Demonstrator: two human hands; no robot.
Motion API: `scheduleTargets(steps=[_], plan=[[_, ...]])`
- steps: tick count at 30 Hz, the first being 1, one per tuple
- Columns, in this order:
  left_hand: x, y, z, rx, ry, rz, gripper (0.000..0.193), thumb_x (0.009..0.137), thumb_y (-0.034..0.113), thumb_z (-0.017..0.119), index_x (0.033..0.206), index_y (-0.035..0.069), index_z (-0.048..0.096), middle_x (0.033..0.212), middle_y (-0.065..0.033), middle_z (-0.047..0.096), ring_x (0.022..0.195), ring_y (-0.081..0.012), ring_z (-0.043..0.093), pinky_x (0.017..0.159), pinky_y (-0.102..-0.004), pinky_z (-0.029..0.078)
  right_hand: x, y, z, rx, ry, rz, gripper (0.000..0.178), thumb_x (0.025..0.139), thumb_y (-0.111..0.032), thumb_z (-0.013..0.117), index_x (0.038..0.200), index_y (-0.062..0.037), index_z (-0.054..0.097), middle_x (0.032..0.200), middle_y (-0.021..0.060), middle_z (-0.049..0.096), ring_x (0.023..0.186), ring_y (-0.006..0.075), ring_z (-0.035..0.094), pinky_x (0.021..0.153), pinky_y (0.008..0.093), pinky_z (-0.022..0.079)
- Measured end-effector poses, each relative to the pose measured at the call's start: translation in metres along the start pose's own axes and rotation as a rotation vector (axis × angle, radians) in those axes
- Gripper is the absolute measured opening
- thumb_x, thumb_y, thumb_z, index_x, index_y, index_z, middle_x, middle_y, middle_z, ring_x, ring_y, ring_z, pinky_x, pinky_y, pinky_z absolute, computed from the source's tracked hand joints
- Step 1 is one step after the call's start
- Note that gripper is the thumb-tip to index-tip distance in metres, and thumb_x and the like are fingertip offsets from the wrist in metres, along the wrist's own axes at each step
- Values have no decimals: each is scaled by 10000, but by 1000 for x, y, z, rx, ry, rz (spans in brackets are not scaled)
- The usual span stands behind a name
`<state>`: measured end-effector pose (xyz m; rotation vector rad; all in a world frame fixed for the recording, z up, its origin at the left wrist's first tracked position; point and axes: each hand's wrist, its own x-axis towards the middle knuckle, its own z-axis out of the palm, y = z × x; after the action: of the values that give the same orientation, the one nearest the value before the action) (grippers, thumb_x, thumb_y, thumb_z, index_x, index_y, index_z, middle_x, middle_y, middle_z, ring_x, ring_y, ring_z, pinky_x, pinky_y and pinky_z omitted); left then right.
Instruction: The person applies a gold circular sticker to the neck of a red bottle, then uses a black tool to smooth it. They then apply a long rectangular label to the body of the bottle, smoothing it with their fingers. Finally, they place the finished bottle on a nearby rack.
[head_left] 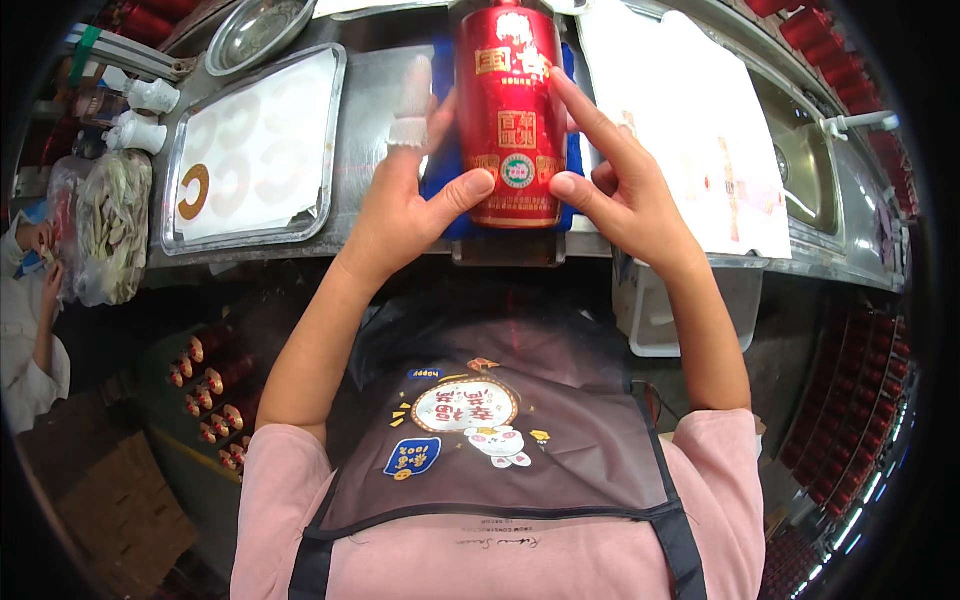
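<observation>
A glossy red bottle (508, 95) with gold print and a round green-and-white emblem lies at the top centre, its base toward me. Blue padding (437, 180) shows under and beside it. From the left my left hand (405, 205) grips it, thumb on the upper face near the base; white wraps cover part of the fingers. On the other side my right hand (630, 190) closes on the bottle too, thumb near the base and index finger stretched along its edge. The remaining fingertips are partly hidden.
Left of the bottle, a metal tray (338, 120) bears a white sheet with a gold C-shaped label (193, 192). White sheets (670, 70) lie to the right, before a sink (815, 165). A white bin (650, 325) hangs below the edge. Another person (35, 370) works far left.
</observation>
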<state>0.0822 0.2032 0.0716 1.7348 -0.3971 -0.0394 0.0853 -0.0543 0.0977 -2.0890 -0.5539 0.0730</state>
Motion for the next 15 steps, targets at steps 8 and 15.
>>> scheduleTargets(steps=[8,15], plan=[[-6,6,-3,39,-33,-3,941,933,301,736,1604,-17,159,1656,-193,266,1543,-311,236,1241,-417,174,5,-19,-14,79,-64,142,735,956,-280,690,1602,-187,352,1316,158,587,914,131,581,670,263,517],[-1,10,2,-45,-15,14,1063,889,234,790,1620,12,52,1648,-236,246,1524,-306,289,1228,-388,238,16,-34,-13,-304,-33,-5,727,901,-371,748,1545,-205,456,1395,192,555,1141,334,568,958,406,490]])
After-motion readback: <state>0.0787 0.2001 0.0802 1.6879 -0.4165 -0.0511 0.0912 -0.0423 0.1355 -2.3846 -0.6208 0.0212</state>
